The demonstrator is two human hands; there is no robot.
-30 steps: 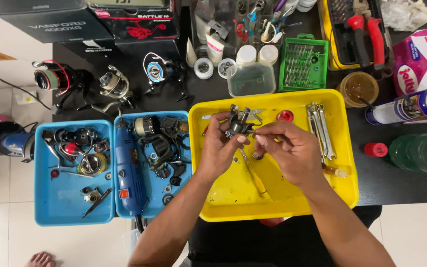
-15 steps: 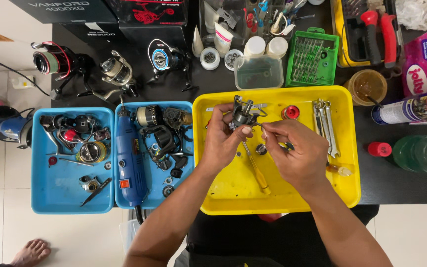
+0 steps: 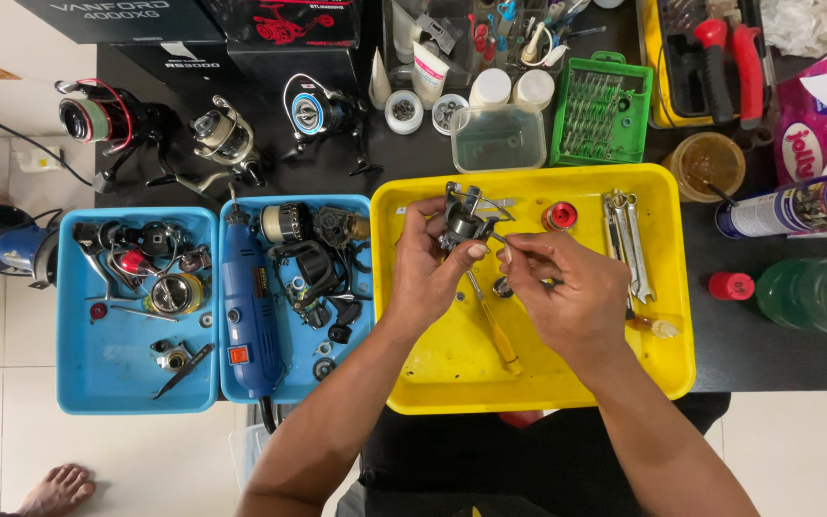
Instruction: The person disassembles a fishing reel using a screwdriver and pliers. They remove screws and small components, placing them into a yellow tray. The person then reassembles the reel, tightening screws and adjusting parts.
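Over the yellow tray [image 3: 662, 373] my left hand [image 3: 428, 273] holds a dark metal fishing reel body [image 3: 461, 222] by its underside. My right hand [image 3: 567, 292] is beside it, its fingertips pinched on a thin tool or small part touching the reel body's right side; I cannot make out what it is. Under my hands in the tray lies a yellow-handled screwdriver [image 3: 498, 337]. A red round cap [image 3: 560, 215] and a set of silver wrenches [image 3: 624, 239] lie at the tray's far right.
Two blue trays [image 3: 117, 383] on the left hold reel parts and a blue rotary tool [image 3: 246, 306]. Several fishing reels [image 3: 222, 139], boxes, a clear tub [image 3: 498, 139], a green bit holder [image 3: 600, 113], a spray can [image 3: 796, 203] and a green bottle [image 3: 815, 292] stand around.
My hands and the reel body stay together over the tray; the right fingertips have closed in on the reel's right side. The view has shifted slightly.
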